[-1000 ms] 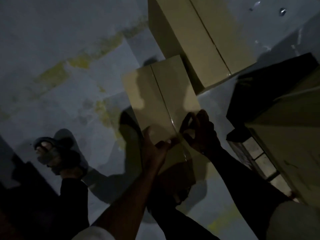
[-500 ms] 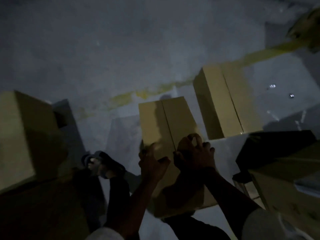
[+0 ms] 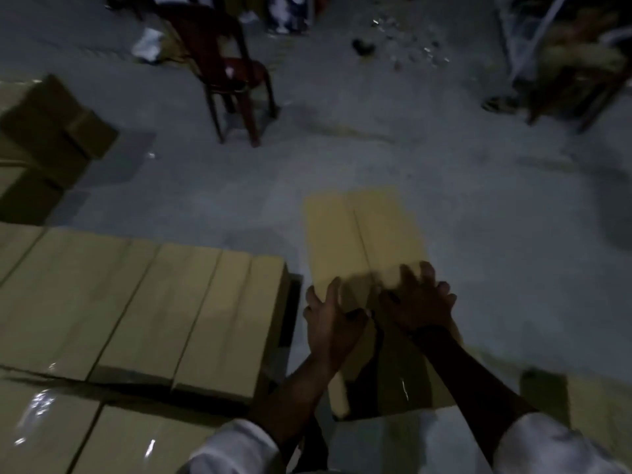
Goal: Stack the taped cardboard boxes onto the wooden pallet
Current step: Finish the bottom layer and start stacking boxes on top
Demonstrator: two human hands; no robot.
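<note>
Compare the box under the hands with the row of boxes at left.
The lone box is single and apart; the row of boxes sits packed side by side. The left hand and right hand touch the lone box; the row of boxes is untouched. Both are tan cardboard.

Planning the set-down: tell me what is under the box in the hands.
Grey concrete floor shows around the box on its far and right sides. What lies directly beneath is covered by the box itself.
</note>
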